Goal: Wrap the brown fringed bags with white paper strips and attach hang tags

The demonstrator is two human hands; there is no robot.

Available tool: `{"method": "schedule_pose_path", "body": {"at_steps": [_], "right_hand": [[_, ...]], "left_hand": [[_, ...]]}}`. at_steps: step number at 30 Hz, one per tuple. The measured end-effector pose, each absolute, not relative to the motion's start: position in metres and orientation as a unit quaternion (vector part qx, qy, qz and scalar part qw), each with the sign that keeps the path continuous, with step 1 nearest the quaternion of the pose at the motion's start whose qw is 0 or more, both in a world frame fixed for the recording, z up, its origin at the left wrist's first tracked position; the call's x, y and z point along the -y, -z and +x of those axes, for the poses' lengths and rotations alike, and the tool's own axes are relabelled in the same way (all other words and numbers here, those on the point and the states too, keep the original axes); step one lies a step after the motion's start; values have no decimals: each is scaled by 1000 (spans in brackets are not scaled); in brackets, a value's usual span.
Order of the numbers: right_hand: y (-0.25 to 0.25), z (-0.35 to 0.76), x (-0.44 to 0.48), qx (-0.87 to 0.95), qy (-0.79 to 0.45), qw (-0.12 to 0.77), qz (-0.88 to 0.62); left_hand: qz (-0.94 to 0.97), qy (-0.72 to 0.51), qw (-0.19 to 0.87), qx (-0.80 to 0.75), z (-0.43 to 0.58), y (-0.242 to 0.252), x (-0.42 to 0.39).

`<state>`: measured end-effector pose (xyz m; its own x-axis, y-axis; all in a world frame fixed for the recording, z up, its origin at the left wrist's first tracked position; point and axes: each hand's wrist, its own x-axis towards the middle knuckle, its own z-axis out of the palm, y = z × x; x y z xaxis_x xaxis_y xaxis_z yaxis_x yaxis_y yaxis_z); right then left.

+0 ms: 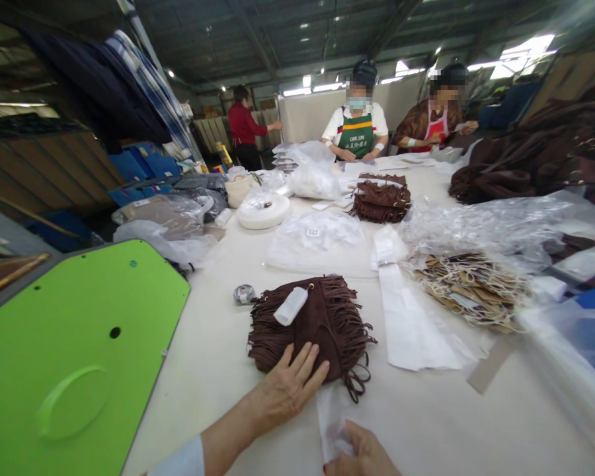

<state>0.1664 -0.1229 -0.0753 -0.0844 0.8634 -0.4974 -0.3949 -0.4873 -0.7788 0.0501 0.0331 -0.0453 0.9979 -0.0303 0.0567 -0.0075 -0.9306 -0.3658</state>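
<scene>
A dark brown fringed handbag (310, 304) lies on the table in front of me, with long fringes along both sides. A small white wrapped piece (291, 306) rests on its face, near a metal ring. My left hand (290, 387) lies flat on the bag's lower edge, fingers stretched out. Below it, near the bottom of the view, my right hand (359, 456) pinches a thin whitish translucent sheet (331, 420), whose upper end reaches the bag's lower edge. A small coiled roll (244, 294) sits just left of the bag.
A green board (79, 344) stands at the left. White paper strips (411, 324), a bundle of tan tags with strings (473, 287) and clear plastic (486, 225) lie to the right. Farther back are a white roll (262, 210), another brown fringed bag (381, 198) and several people.
</scene>
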Motion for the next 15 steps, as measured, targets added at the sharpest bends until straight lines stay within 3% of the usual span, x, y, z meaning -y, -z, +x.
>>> {"method": "schedule_pose_path", "body": {"at_steps": [3,9,15], "right_hand": [[71,166,122,227,-708,452,-492],[69,159,118,213,-716,437,-501],[65,153,112,201,-726,452,-479]], "left_hand": [[-980,39,194,-7,57,40,-31],[-995,59,80,23,68,21,-50],[-992,92,61,56,67,10,-63]]}}
